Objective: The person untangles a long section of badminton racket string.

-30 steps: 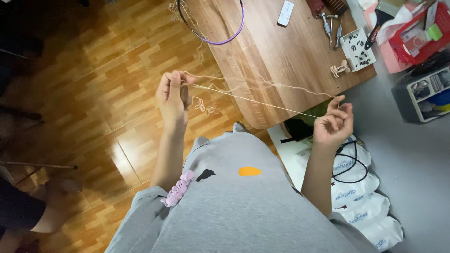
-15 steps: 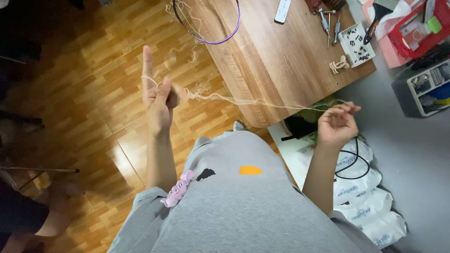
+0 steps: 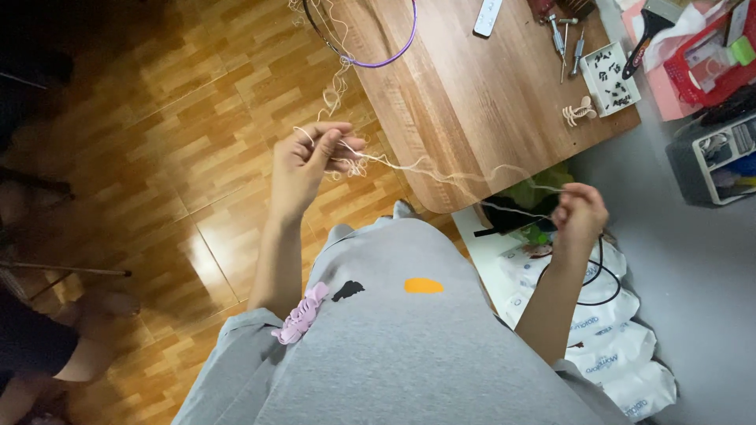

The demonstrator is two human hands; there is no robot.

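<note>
A thin beige thread (image 3: pixel 441 171) runs slack and wavy between my two hands, above the edge of a wooden table (image 3: pixel 472 102). My left hand (image 3: pixel 309 164) pinches one end over the parquet floor, with loose curly loops of thread hanging by the fingers. More thread climbs from there to a purple-and-black hoop (image 3: pixel 370 47) on the table. My right hand (image 3: pixel 581 212) is closed on the other end, just past the table's near corner.
On the table lie a white remote (image 3: pixel 488 16), small metal tools (image 3: pixel 568 39), a white tray of dark bits (image 3: pixel 613 72) and a little beige knotted piece (image 3: pixel 579 112). White printed bags (image 3: pixel 606 346) and a black cable (image 3: pixel 602 271) lie below my right hand. A red basket (image 3: pixel 709 55) stands far right.
My left hand came down and curled its raised fingers onto the thread. My right hand closed and dropped lower. The thread went from taut to slack and wavy.
</note>
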